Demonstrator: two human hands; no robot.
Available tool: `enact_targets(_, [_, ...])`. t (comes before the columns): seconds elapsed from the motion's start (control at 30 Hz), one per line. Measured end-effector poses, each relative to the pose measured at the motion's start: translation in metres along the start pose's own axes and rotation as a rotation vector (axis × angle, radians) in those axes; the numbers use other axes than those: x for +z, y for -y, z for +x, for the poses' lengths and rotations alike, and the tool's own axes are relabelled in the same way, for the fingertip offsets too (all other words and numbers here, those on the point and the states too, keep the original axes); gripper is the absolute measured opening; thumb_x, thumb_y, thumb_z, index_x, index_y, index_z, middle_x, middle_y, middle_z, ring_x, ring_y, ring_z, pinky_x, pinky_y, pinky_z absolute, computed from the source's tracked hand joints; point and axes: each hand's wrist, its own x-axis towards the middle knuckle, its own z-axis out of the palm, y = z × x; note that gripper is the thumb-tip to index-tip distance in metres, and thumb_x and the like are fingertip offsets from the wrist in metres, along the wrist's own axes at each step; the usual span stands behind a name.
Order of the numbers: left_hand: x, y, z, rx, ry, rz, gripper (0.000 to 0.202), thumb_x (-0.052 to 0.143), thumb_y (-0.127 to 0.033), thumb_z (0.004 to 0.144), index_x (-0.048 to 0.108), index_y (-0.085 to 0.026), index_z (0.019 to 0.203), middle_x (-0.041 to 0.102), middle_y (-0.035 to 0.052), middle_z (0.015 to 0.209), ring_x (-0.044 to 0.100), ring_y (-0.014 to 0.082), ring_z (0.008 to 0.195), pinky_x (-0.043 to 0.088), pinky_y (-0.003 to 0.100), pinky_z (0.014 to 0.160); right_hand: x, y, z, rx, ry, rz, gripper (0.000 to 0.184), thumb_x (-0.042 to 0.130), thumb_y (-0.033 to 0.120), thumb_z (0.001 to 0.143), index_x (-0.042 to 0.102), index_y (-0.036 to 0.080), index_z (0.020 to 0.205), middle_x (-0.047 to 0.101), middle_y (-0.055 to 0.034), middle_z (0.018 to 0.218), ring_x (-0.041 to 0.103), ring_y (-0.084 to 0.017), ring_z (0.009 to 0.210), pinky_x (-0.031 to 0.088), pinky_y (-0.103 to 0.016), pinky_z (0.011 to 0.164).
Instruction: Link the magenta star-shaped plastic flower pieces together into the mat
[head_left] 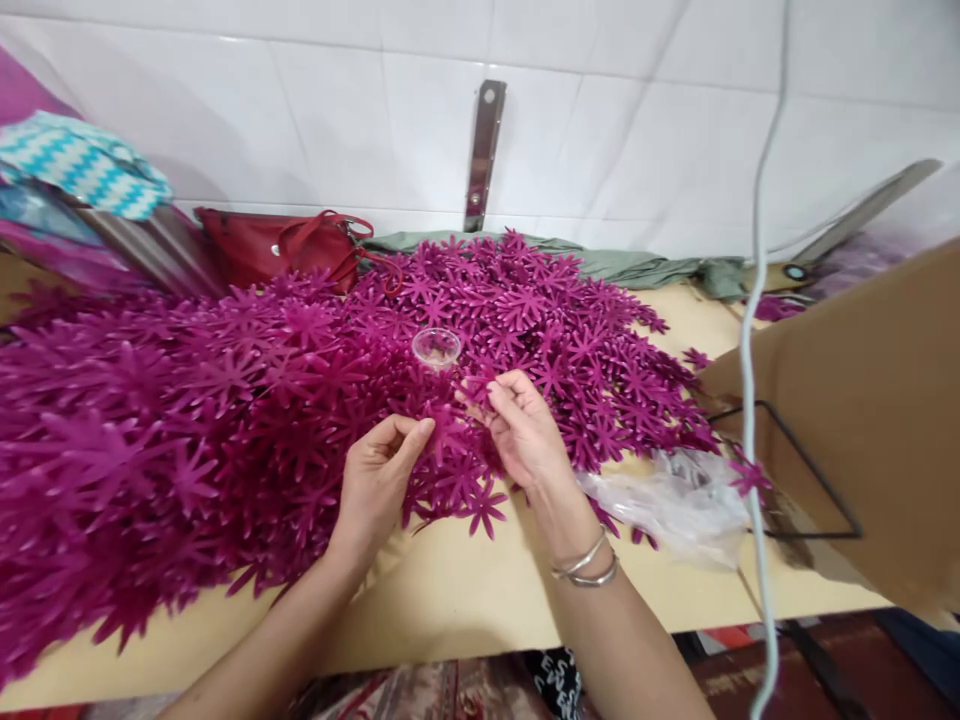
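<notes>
A big heap of magenta artificial flowers (247,400) with narrow, star-like petals spreads in front of me. At its near edge, my left hand (379,480) is closed in a pinch, thumb against index finger, on the edge of one magenta artificial flower (450,432). Just to the right, my right hand (525,430) pinches another magenta flower piece (478,392) between thumb and fingertips, its other fingers curled behind. Two silvery bangles (589,568) circle the right wrist. Beyond my hands, a small clear round dish (436,348) rests among the flowers; its contents are hard to make out.
A crumpled clear plastic bag (679,505) lies right of my right arm. Farther right stands a brown cardboard box (847,400), with a pale cable (750,380) hanging before it. A red handbag (262,245) and green cloth (622,268) line the tiled wall.
</notes>
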Motion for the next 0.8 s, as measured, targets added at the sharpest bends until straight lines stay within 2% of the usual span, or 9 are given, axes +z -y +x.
enact_targets(0.13, [0.0, -0.004, 0.0, -0.015, -0.016, -0.013, 0.034, 0.079, -0.047, 0.082, 0.069, -0.016, 0.075, 0.059, -0.003, 0.069, 0.048, 0.0095, 0.064, 0.04, 0.02, 0.061, -0.001, 0.003, 0.001, -0.006, -0.038, -0.072, 0.039, 0.092, 0.039, 0.067, 0.059, 0.025, 0.083, 0.055, 0.0071, 0.073, 0.048, -0.01, 0.062, 0.044, -0.023, 0.061])
enact_targets(0.27, [0.001, -0.004, 0.001, -0.034, -0.03, -0.032, 0.033, 0.078, -0.046, 0.083, 0.066, -0.017, 0.078, 0.056, -0.0043, 0.068, 0.046, 0.0086, 0.062, 0.039, 0.019, 0.059, 0.005, 0.006, -0.003, -0.021, -0.035, -0.154, 0.038, 0.091, 0.039, 0.066, 0.059, 0.024, 0.081, 0.055, 0.0054, 0.073, 0.047, -0.012, 0.064, 0.043, -0.024, 0.062])
enact_targets(0.37, [-0.003, -0.004, 0.0, 0.007, -0.065, 0.026, 0.025, 0.076, -0.041, 0.086, 0.064, -0.019, 0.089, 0.062, -0.0019, 0.079, 0.055, 0.0106, 0.069, 0.045, 0.02, 0.064, 0.006, 0.006, -0.004, -0.02, -0.028, -0.158, 0.037, 0.09, 0.037, 0.066, 0.059, 0.025, 0.08, 0.053, 0.0063, 0.071, 0.046, -0.011, 0.064, 0.043, -0.023, 0.063])
enact_targets(0.47, [-0.013, -0.011, -0.004, 0.199, -0.124, 0.303, 0.027, 0.07, -0.032, 0.09, 0.063, -0.022, 0.114, 0.067, 0.0055, 0.108, 0.066, 0.0172, 0.093, 0.052, 0.027, 0.081, 0.005, 0.004, -0.003, -0.03, -0.044, -0.178, 0.038, 0.09, 0.038, 0.066, 0.057, 0.025, 0.079, 0.054, 0.0062, 0.071, 0.046, -0.012, 0.064, 0.043, -0.024, 0.064])
enact_targets(0.53, [-0.02, -0.019, -0.008, 0.371, -0.159, 0.612, 0.036, 0.069, -0.028, 0.091, 0.062, -0.024, 0.125, 0.063, 0.0108, 0.128, 0.063, 0.0239, 0.115, 0.05, 0.036, 0.094, 0.006, 0.002, -0.004, -0.038, -0.048, -0.186, 0.038, 0.09, 0.038, 0.066, 0.056, 0.025, 0.079, 0.056, 0.0061, 0.071, 0.048, -0.012, 0.064, 0.044, -0.025, 0.065])
enact_targets(0.6, [-0.023, -0.027, -0.01, 0.515, -0.173, 0.868, 0.036, 0.071, -0.028, 0.091, 0.066, -0.025, 0.126, 0.057, 0.0131, 0.143, 0.056, 0.03, 0.13, 0.042, 0.046, 0.107, 0.009, -0.001, -0.006, -0.028, -0.035, -0.184, 0.038, 0.089, 0.037, 0.067, 0.056, 0.025, 0.079, 0.056, 0.0067, 0.07, 0.049, -0.012, 0.063, 0.044, -0.025, 0.065])
enact_targets(0.7, [-0.021, -0.032, -0.009, 0.596, -0.087, 0.938, 0.031, 0.07, -0.029, 0.093, 0.068, -0.025, 0.123, 0.063, 0.0119, 0.139, 0.058, 0.0301, 0.129, 0.035, 0.05, 0.113, 0.014, -0.004, -0.011, 0.021, 0.013, -0.165, 0.034, 0.088, 0.034, 0.069, 0.057, 0.025, 0.079, 0.062, 0.0062, 0.073, 0.053, -0.012, 0.065, 0.045, -0.025, 0.067])
enact_targets(0.8, [-0.017, -0.027, -0.004, 0.524, 0.016, 0.769, 0.014, 0.067, -0.029, 0.095, 0.072, -0.024, 0.107, 0.074, 0.0082, 0.118, 0.065, 0.0255, 0.117, 0.045, 0.042, 0.105, 0.017, -0.006, -0.015, 0.04, 0.062, -0.166, 0.03, 0.088, 0.03, 0.071, 0.06, 0.025, 0.081, 0.07, 0.0033, 0.084, 0.06, -0.014, 0.074, 0.048, -0.027, 0.074])
